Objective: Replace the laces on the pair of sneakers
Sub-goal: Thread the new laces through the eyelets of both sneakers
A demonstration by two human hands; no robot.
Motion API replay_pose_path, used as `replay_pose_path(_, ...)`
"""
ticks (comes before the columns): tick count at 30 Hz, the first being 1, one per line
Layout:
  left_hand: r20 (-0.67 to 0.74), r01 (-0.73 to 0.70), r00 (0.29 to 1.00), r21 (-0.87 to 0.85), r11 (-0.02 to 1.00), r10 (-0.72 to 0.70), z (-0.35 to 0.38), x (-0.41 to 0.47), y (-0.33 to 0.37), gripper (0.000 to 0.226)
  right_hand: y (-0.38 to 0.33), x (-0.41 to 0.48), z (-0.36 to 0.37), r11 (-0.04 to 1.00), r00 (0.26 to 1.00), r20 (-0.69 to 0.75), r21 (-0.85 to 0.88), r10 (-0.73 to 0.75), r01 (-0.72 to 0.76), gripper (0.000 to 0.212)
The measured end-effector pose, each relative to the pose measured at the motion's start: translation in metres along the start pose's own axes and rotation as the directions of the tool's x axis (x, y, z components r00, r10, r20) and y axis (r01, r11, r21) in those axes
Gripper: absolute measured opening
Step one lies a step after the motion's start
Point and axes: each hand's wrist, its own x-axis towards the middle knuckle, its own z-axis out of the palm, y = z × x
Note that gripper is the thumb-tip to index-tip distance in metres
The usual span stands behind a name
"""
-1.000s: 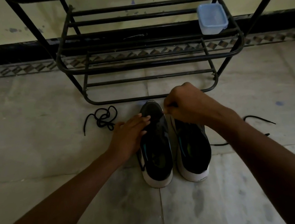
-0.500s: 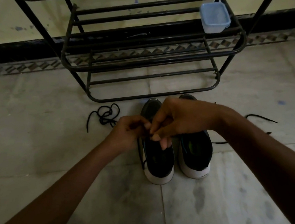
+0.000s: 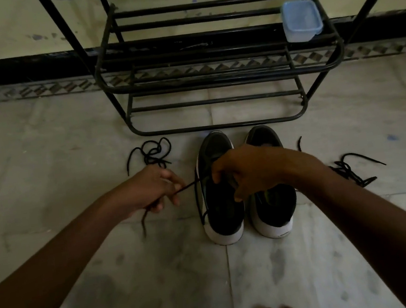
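Head view: the pair is seen side by side on a dim floor, toes to twelve o'clock, just short of a black shoe rack.
Left sneaker: set at nine o'clock of the right sneaker, close beside it; it is the one being worked on.
Working lace: drawn taut from the left sneaker's eyelets out toward nine o'clock; a slack loop is seen along that shoe's outer side.
Left hand: the lace is pinched between thumb and fingertips, and its free tail hangs toward six o'clock.
Right hand: the fingers are curled down over the left sneaker's throat and the upper appears to be gripped; whether lace is also pinched there cannot be told.
Spare laces: a tangled lace lies at ten o'clock of the pair and a second loose lace at three o'clock; old and new cannot be told apart.
Rack shelf: a pale lidded tub is kept at one o'clock, well apart from the work.
Stage: judged early, since only one shoe is being handled; threading in or pulling out cannot be read.
Risk, snag: if the strand is pulled sideways, it may bind in an eyelet, and the shoe may be dragged or tipped unless held down.
Risk, mix-up: both loose laces being dark and alike, an old one may be threaded back.
Risk, light: eyelets may be skipped in the gloom, and uneven ends may result.
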Motion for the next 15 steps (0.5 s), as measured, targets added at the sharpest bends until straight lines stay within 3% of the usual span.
replay_pose_path(3,-0.004,-0.011,1.000,0.159,0.987,0.012,0.000,-0.004,-0.017,0.012,-0.009,0.012,0.014,0.994,0.998,0.039,-0.101,-0.048,0.052,0.049)
replay_pose_path(9,-0.068,-0.090,0.992,0.179,0.980,0.103,0.016,0.000,-0.038,0.015,-0.007,0.014,0.015,0.991,0.999,0.036,-0.133,-0.015,0.020,0.020)
replay_pose_path(11,-0.044,-0.120,0.990,0.257,0.959,0.136,0.020,0.003,-0.038,0.014,0.004,0.006,0.002,0.997,0.999,-0.034,-0.073,0.019,-0.021,0.015)
replay_pose_path(15,-0.064,-0.188,0.962,0.553,0.812,0.266,0.018,0.004,-0.025,0.015,0.025,-0.008,-0.028,0.991,0.958,-0.271,-0.073,0.090,-0.113,0.017)
